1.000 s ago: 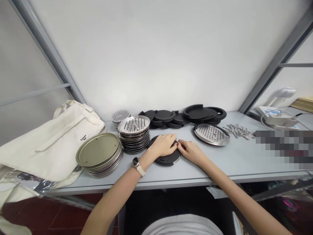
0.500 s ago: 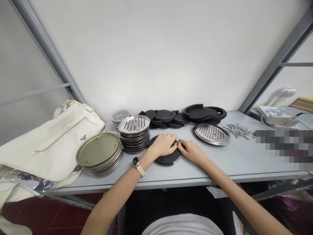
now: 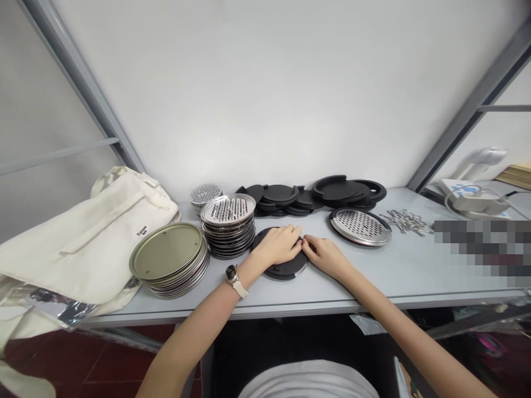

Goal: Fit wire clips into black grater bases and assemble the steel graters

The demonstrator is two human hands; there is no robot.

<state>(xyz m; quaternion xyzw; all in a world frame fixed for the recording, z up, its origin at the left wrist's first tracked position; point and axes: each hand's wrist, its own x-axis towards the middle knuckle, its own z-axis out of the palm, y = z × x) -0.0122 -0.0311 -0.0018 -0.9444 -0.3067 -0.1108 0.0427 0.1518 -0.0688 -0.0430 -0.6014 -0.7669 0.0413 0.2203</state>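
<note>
A round black disc (image 3: 286, 271) with a metal edge showing at its lower right lies flat on the table in front of me. My left hand (image 3: 282, 246) rests over the disc's top, its fingers closed down toward the right rim. Right at that rim, my right hand (image 3: 324, 254) is pinched with thumb and fingertips, meeting the left fingertips. A small bright glint shows there, but what the pinch holds is too small to make out. Behind and left of the disc stands a stack of round metal grater plates (image 3: 229, 211). A grater plate in a black holder (image 3: 360, 226) lies to the right.
A stack of olive-green round plates (image 3: 168, 251) stands left, beside a cream bag (image 3: 95, 243). Black round holders (image 3: 279, 194) are piled by the wall. Small metal clips (image 3: 406, 221) lie in a heap at right. A white device with cables (image 3: 468, 202) sits farther right.
The view has shifted very slightly. Both hands stay at the disc's right rim in nearly the same pose.
</note>
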